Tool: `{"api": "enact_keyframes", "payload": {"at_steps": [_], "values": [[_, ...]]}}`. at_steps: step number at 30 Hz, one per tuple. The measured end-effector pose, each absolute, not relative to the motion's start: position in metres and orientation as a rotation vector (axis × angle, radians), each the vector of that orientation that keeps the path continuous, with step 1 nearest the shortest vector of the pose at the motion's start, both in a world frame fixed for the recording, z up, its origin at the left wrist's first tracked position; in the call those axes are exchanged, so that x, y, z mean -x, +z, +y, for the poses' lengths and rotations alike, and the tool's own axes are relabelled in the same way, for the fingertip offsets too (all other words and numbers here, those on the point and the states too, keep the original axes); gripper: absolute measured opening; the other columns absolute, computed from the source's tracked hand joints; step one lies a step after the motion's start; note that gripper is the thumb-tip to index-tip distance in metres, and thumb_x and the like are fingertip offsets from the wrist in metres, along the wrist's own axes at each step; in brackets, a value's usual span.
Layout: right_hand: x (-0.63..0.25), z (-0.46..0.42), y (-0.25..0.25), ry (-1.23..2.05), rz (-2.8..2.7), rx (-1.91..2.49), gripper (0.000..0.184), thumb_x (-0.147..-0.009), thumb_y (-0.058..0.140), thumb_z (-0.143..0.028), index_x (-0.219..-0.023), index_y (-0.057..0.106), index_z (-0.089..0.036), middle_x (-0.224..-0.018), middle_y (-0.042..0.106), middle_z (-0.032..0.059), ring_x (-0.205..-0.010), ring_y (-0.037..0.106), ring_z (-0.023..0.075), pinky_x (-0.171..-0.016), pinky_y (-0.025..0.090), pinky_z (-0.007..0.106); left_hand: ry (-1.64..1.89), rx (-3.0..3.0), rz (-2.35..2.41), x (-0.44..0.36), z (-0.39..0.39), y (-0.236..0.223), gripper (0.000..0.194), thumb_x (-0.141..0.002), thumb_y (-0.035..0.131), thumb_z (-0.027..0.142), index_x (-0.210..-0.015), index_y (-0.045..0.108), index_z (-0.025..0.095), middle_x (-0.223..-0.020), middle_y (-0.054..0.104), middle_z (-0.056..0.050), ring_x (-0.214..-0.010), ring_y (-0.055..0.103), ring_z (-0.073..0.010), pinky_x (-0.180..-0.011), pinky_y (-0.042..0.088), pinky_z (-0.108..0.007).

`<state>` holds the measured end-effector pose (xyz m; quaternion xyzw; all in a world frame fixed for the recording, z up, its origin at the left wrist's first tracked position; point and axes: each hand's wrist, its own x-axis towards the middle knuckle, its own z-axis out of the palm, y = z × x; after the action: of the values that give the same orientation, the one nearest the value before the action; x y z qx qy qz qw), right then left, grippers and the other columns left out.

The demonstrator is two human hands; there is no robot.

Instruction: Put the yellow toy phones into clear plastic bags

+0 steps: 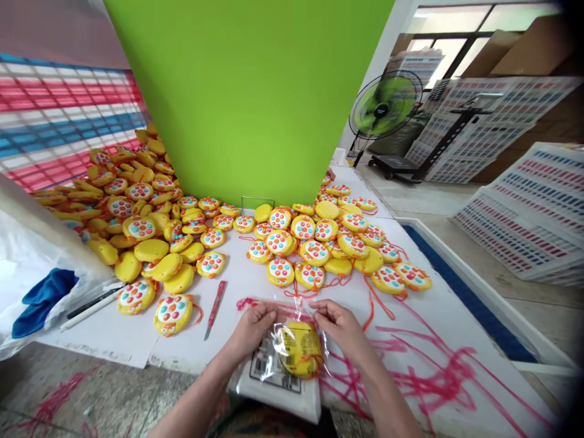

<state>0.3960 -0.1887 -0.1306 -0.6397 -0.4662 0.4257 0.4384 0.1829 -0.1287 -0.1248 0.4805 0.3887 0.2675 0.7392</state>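
A yellow round toy (300, 348) lies inside a clear plastic bag (292, 331) on top of a stack of more bags (278, 389) at the table's near edge. My left hand (252, 329) pinches the bag's top edge on the left, fingers closed. My right hand (340, 325) pinches the same edge on the right. Several yellow toys with coloured buttons (314, 243) and orange cords lie just beyond my hands.
A large heap of the same toys (132, 201) covers the left of the white table (438, 316). A red craft knife (214, 308) and a pen (91, 304) lie left of my hands. A green board (246, 91) stands behind. A fan (385, 106) is at the right.
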Motion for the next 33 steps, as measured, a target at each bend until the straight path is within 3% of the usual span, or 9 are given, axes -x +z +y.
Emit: {"api": "enact_keyframes", "payload": {"at_steps": [6,13,19,22,25,31,33], "values": [[-0.412,-0.207,-0.13,1.066,-0.9,1.552,0.042,-0.069,0.068,-0.048,-0.094,0.07,-0.015,-0.072,0.066,0.0032,-0.059,0.053,0.0133,-0.055,0.043,0.025,0.566,-0.89,0.718,-0.182,-0.128,-0.119,0.045,-0.072,0.07,0.044,-0.106,0.066,0.016,-0.1,0.071,-0.009,-0.09,0.067,-0.0222,-0.08,0.05,-0.032],[-0.417,-0.21,-0.13,1.017,-0.997,1.588,0.026,-0.069,0.066,-0.041,-0.076,0.073,-0.017,-0.072,0.069,0.0051,-0.065,0.058,0.0171,-0.061,0.047,0.028,0.581,-0.876,0.824,-0.181,-0.126,-0.123,0.013,-0.066,0.064,0.028,-0.071,0.063,0.015,-0.079,0.069,-0.002,-0.068,0.063,-0.0143,-0.067,0.049,-0.027],[-0.422,-0.209,-0.125,1.033,-1.189,1.547,0.024,-0.076,0.058,-0.037,-0.076,0.071,-0.018,-0.078,0.069,0.0053,-0.075,0.062,0.019,-0.071,0.049,0.031,0.6,-0.906,0.788,-0.181,-0.127,-0.116,0.017,-0.067,0.061,0.032,-0.062,0.057,0.016,-0.072,0.064,-0.003,-0.071,0.061,-0.0175,-0.067,0.049,-0.029],[-0.422,-0.209,-0.127,1.073,-1.088,1.524,0.03,-0.082,0.053,-0.044,-0.086,0.066,-0.017,-0.08,0.068,0.0048,-0.071,0.061,0.0172,-0.065,0.049,0.029,0.604,-0.977,0.8,-0.182,-0.13,-0.11,0.031,-0.069,0.065,0.043,-0.058,0.055,0.016,-0.074,0.065,-0.004,-0.071,0.06,-0.0174,-0.065,0.047,-0.027],[-0.416,-0.207,-0.13,1.061,-1.009,1.57,0.039,-0.085,0.048,-0.052,-0.101,0.061,-0.018,-0.077,0.065,0.0023,-0.065,0.059,0.015,-0.057,0.045,0.026,0.632,-1.046,0.836,-0.184,-0.132,-0.11,0.039,-0.071,0.066,0.048,-0.053,0.049,0.017,-0.061,0.059,-0.001,-0.06,0.053,-0.013,-0.058,0.041,-0.023],[-0.398,-0.203,-0.133,1.177,-1.059,1.48,0.05,-0.082,0.055,-0.053,-0.117,0.058,-0.018,-0.072,0.062,-0.0006,-0.067,0.059,0.0141,-0.061,0.046,0.025,0.686,-1.062,0.89,-0.184,-0.134,-0.116,0.045,-0.073,0.064,0.051,-0.051,0.042,0.018,-0.047,0.042,0.006,-0.046,0.038,-0.0076,-0.049,0.03,-0.021],[-0.407,-0.204,-0.13,1.189,-1.036,1.46,0.053,-0.082,0.056,-0.053,-0.121,0.056,-0.017,-0.071,0.062,-0.0005,-0.065,0.059,0.0135,-0.058,0.046,0.024,0.688,-1.071,0.904,-0.184,-0.134,-0.117,0.044,-0.072,0.065,0.052,-0.053,0.045,0.017,-0.05,0.048,0.004,-0.049,0.043,-0.0085,-0.051,0.034,-0.022]]}}
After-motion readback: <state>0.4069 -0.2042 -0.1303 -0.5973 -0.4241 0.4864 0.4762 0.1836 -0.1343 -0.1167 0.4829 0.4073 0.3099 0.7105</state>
